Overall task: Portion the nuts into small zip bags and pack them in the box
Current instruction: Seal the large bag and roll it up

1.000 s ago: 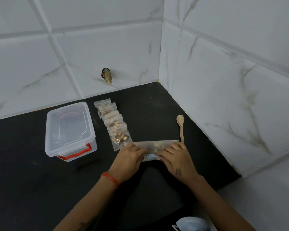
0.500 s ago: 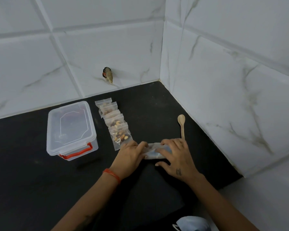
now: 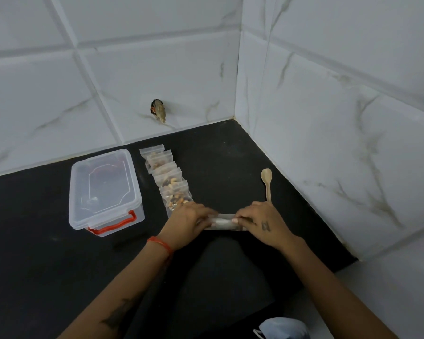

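A rolled-up clear plastic bag [image 3: 224,222] lies on the black counter between my hands. My left hand [image 3: 189,222] grips its left end and my right hand [image 3: 260,222] pinches its right end. Several small zip bags of nuts [image 3: 168,179] lie in an overlapping row just beyond my left hand. Left of that row stands the clear plastic box [image 3: 104,189] with its lid on and orange latches. A wooden spoon [image 3: 267,184] lies behind my right hand.
White tiled walls meet in a corner at the back and close off the right side. A small dark fitting [image 3: 158,114] sticks out of the back wall. A pale blue cloth object [image 3: 283,329] sits at the bottom edge. The black counter [image 3: 34,253] stretches to the left.
The large bag has been rolled from a wide flat strip into a tighter, narrower roll. Both hands have stayed on it, shifting slightly apart along its ends.
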`<state>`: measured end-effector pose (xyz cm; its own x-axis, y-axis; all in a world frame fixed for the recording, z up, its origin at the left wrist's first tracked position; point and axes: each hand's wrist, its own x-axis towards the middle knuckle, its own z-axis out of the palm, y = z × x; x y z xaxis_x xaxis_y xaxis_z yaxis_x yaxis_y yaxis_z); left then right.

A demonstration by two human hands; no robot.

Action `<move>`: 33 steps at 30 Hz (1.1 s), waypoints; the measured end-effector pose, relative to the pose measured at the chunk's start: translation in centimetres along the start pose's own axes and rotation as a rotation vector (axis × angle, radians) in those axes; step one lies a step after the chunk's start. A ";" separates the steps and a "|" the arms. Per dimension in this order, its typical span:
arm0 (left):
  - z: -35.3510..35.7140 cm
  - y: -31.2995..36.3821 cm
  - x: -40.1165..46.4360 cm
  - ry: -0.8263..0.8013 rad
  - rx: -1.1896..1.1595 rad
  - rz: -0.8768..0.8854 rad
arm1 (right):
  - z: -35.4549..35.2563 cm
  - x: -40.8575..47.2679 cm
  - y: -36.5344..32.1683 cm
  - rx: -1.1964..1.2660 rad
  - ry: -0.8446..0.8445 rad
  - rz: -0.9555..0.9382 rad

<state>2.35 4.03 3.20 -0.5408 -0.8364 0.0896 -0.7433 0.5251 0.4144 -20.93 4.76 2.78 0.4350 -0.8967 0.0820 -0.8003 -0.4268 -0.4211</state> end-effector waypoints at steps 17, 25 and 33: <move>2.0 -0.1 0.9 0.189 0.270 0.038 | 1.8 -0.4 0.1 -0.280 0.115 -0.062; 1.2 -0.9 2.0 -0.146 0.271 0.053 | 0.3 -0.7 0.8 -0.155 -0.044 -0.070; -0.3 -0.3 5.5 -0.177 0.361 0.233 | -0.9 -1.0 0.7 -0.016 0.034 0.081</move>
<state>-0.29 -0.79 3.83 -0.7449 -0.6666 -0.0261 -0.6669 0.7430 0.0574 -22.29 5.31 3.24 0.3543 -0.9318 0.0792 -0.8391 -0.3542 -0.4129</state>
